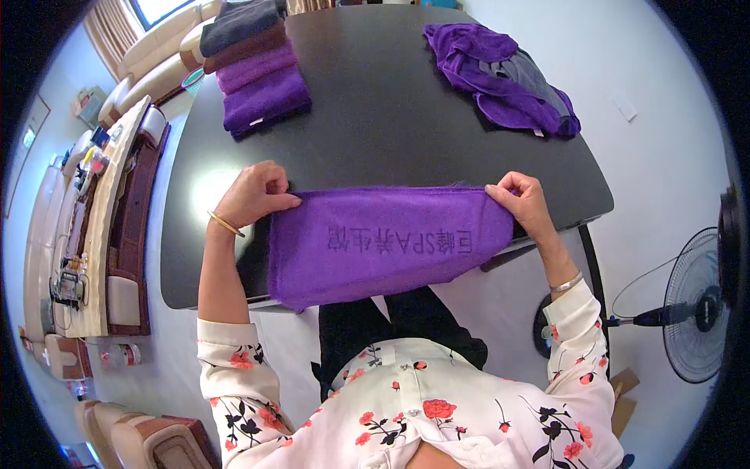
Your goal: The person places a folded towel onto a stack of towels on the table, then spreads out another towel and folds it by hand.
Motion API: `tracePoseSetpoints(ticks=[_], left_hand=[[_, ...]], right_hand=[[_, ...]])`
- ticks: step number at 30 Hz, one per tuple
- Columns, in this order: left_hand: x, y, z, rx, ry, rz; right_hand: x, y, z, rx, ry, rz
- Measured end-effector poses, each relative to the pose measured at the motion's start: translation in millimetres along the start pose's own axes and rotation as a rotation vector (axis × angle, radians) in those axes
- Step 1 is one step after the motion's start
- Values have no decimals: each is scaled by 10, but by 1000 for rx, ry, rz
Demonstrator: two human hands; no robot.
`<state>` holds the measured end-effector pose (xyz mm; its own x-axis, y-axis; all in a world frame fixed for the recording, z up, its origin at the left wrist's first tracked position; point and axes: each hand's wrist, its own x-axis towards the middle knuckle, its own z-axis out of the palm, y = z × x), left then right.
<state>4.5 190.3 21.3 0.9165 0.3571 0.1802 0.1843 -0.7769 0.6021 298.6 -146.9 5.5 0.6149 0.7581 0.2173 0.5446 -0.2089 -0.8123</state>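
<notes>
A purple towel with dark printed lettering, upside down in this view, is stretched between my hands at the near edge of the dark table. My left hand pinches its upper left corner between thumb and fingers. At the upper right corner, my right hand pinches the same edge. The towel's lower part hangs over the table's front edge, above my lap. At the far left of the table stands a stack of folded towels in purple, brown and dark grey. Crumpled purple and grey towels lie at the far right.
A standing fan is on the right, near the wall. To the left are a long wooden table with items on it and beige sofas. A plastic bottle is on the floor at the left.
</notes>
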Motion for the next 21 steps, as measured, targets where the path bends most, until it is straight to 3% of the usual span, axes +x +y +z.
tracePoseSetpoints(ticks=[3, 10, 21], left_hand=[[-8, 59, -12, -20, -51, -102], [0, 88, -14, -9, 4, -120], [-24, -7, -58, -90, -127, -150]], right_hand=[[-23, -15, 11, 47, 24, -4], [-44, 12, 25, 78, 93, 0], [-67, 53, 38, 95, 177, -53]])
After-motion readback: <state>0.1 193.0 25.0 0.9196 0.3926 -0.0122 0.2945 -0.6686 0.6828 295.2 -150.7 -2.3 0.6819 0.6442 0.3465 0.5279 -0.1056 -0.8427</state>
